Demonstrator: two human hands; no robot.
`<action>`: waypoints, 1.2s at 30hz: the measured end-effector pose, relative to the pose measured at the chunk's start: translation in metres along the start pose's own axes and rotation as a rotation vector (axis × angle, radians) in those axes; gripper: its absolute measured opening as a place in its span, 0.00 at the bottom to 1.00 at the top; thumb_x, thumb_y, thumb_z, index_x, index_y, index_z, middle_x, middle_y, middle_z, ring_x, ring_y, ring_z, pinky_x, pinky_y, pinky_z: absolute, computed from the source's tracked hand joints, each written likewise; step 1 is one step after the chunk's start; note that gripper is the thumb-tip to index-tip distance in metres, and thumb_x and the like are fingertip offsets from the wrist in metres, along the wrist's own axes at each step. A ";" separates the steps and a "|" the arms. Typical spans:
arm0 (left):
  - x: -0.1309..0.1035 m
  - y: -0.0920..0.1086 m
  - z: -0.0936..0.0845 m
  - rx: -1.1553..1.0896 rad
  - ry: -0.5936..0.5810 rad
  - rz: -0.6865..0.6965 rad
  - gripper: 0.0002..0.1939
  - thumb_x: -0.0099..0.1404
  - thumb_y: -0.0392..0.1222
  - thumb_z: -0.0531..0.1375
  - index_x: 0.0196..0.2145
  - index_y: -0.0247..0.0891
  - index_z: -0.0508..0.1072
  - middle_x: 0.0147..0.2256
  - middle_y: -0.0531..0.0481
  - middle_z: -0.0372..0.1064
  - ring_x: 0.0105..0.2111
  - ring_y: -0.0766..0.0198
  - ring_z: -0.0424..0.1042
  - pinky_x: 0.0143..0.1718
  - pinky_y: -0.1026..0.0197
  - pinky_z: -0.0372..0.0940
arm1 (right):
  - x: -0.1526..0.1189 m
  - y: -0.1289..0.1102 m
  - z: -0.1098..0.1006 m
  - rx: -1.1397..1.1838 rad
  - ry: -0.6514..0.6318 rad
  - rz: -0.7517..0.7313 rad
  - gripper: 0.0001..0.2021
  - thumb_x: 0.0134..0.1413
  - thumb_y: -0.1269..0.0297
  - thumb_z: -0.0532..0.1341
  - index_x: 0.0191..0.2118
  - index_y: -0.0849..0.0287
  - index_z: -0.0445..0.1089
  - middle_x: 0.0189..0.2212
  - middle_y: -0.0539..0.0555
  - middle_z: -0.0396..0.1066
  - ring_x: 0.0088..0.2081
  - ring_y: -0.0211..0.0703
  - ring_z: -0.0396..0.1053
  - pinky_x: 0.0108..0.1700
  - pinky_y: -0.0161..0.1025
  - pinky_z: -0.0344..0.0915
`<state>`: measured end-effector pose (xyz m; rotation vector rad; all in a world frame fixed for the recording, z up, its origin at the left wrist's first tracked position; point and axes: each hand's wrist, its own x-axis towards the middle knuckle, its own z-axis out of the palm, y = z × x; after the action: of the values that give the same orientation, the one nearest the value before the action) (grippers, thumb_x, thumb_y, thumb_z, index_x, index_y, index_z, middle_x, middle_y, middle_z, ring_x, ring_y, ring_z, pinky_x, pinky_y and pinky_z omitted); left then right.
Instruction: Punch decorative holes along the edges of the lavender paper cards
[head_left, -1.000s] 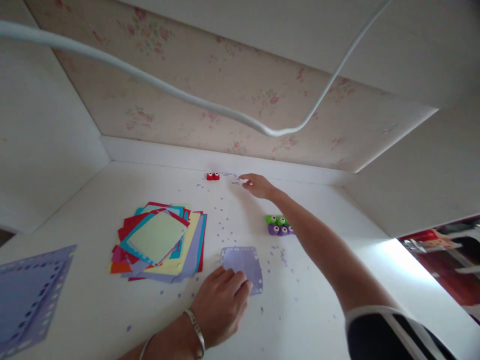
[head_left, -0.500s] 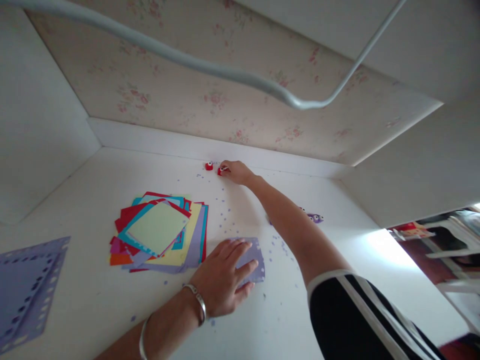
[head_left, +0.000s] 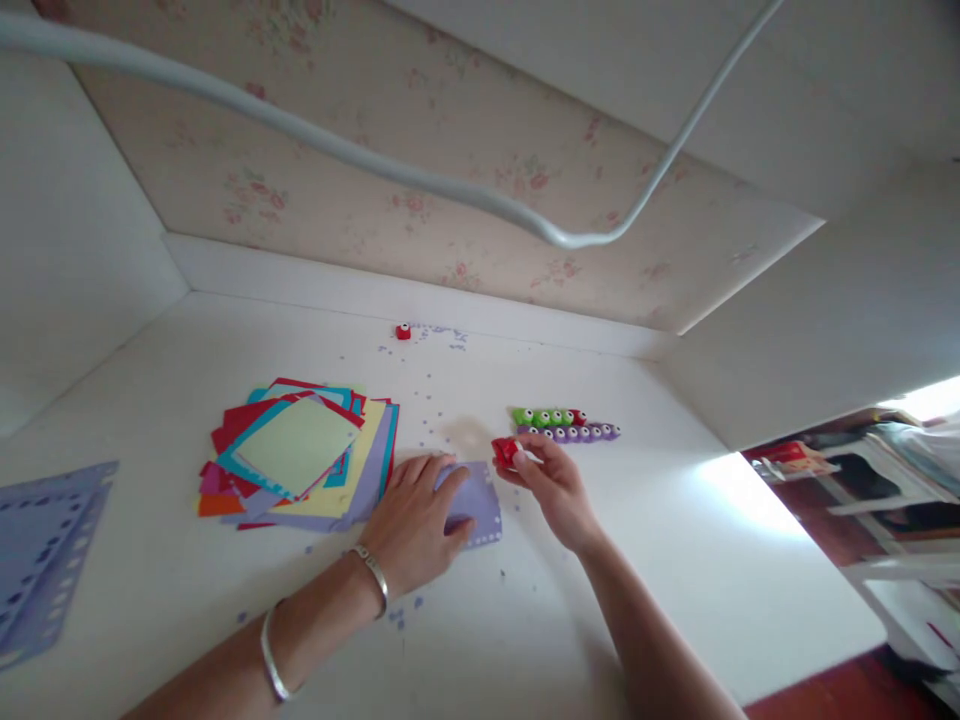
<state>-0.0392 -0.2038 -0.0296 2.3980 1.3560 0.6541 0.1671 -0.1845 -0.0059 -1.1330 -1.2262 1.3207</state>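
Note:
My right hand (head_left: 555,492) pinches a small red block (head_left: 505,452) between thumb and fingers, above the white table. A white part shows beside the fingertips; I cannot make out what it is. My left hand (head_left: 416,522) lies flat with its fingers apart on a purple paper sheet (head_left: 480,505) that has small punched holes along its edges. Just beyond the right hand stand a row of purple pieces with round eyes (head_left: 585,433) and a row of green ones (head_left: 553,416) ending in red. Another red piece with an eye (head_left: 403,332) stands near the back.
A stack of coloured paper (head_left: 300,450) lies left of my hands. Further left are purple sheets with punched edges (head_left: 52,550). Purple paper dots (head_left: 439,330) are scattered about the table (head_left: 247,350). A white cable (head_left: 337,140) crosses overhead; cluttered shelves (head_left: 885,480) stand at right.
My right hand has come back from the rear of the table with the red block, toward the purple sheet. My left hand stays on the sheet. The view has shifted slightly.

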 end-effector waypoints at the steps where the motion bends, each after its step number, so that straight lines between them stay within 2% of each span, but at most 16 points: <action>1: 0.001 0.001 -0.001 -0.018 0.004 -0.023 0.26 0.57 0.45 0.64 0.53 0.42 0.65 0.52 0.44 0.63 0.53 0.49 0.60 0.57 0.46 0.54 | -0.008 0.006 -0.003 0.024 0.033 0.014 0.09 0.55 0.57 0.63 0.41 0.52 0.68 0.40 0.51 0.75 0.41 0.42 0.73 0.49 0.48 0.70; 6: 0.004 -0.001 -0.001 -0.124 0.035 -0.077 0.30 0.51 0.40 0.67 0.52 0.42 0.65 0.45 0.45 0.65 0.49 0.51 0.63 0.53 0.47 0.58 | -0.012 0.019 -0.010 0.114 0.068 0.034 0.09 0.55 0.57 0.64 0.40 0.54 0.68 0.41 0.52 0.75 0.43 0.43 0.73 0.51 0.49 0.67; 11: 0.005 -0.011 0.002 -0.328 0.140 -0.158 0.24 0.56 0.32 0.62 0.50 0.39 0.64 0.46 0.45 0.64 0.46 0.58 0.67 0.50 0.54 0.63 | -0.007 0.024 -0.007 0.092 0.048 0.062 0.11 0.53 0.56 0.65 0.39 0.54 0.68 0.40 0.52 0.76 0.41 0.42 0.73 0.50 0.45 0.66; 14: 0.008 -0.017 -0.002 -0.412 0.161 -0.215 0.21 0.58 0.37 0.63 0.49 0.40 0.66 0.47 0.46 0.67 0.46 0.58 0.70 0.48 0.57 0.65 | -0.006 0.027 -0.005 0.052 0.049 0.053 0.11 0.53 0.56 0.65 0.40 0.53 0.69 0.39 0.52 0.76 0.40 0.42 0.73 0.47 0.43 0.67; 17: 0.010 -0.020 -0.008 -0.464 0.058 -0.257 0.13 0.62 0.45 0.61 0.44 0.41 0.71 0.41 0.49 0.73 0.42 0.59 0.73 0.44 0.59 0.66 | -0.006 0.028 -0.004 0.042 0.071 0.032 0.10 0.53 0.58 0.65 0.40 0.52 0.69 0.40 0.52 0.75 0.40 0.42 0.73 0.45 0.42 0.67; 19: 0.012 -0.019 -0.011 -0.468 0.024 -0.292 0.11 0.64 0.47 0.59 0.42 0.41 0.72 0.38 0.51 0.75 0.38 0.60 0.75 0.40 0.61 0.67 | -0.005 0.028 -0.003 0.029 0.078 0.010 0.09 0.53 0.58 0.65 0.40 0.52 0.69 0.42 0.52 0.74 0.41 0.42 0.73 0.45 0.43 0.67; 23: 0.013 -0.016 -0.013 -0.465 0.011 -0.308 0.10 0.65 0.48 0.57 0.38 0.41 0.72 0.33 0.53 0.75 0.33 0.62 0.75 0.34 0.63 0.65 | -0.006 0.030 0.000 -0.014 0.061 -0.026 0.08 0.52 0.59 0.65 0.38 0.51 0.70 0.46 0.53 0.72 0.43 0.43 0.72 0.45 0.43 0.68; 29: 0.011 -0.015 -0.013 -0.478 0.007 -0.328 0.12 0.64 0.50 0.57 0.40 0.40 0.73 0.32 0.52 0.76 0.32 0.60 0.75 0.32 0.62 0.65 | -0.008 0.028 0.002 -0.066 0.066 -0.030 0.07 0.53 0.60 0.65 0.37 0.52 0.68 0.46 0.54 0.71 0.42 0.42 0.72 0.41 0.42 0.70; 36: 0.011 -0.014 -0.014 -0.495 0.022 -0.333 0.12 0.64 0.49 0.57 0.40 0.40 0.73 0.36 0.51 0.76 0.36 0.60 0.75 0.36 0.62 0.66 | -0.009 0.028 0.002 -0.115 0.057 -0.056 0.07 0.53 0.61 0.65 0.36 0.53 0.67 0.44 0.53 0.71 0.43 0.43 0.71 0.41 0.42 0.70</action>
<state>-0.0516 -0.1867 -0.0215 1.7382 1.3647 0.8093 0.1649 -0.1947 -0.0335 -1.2003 -1.2961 1.1817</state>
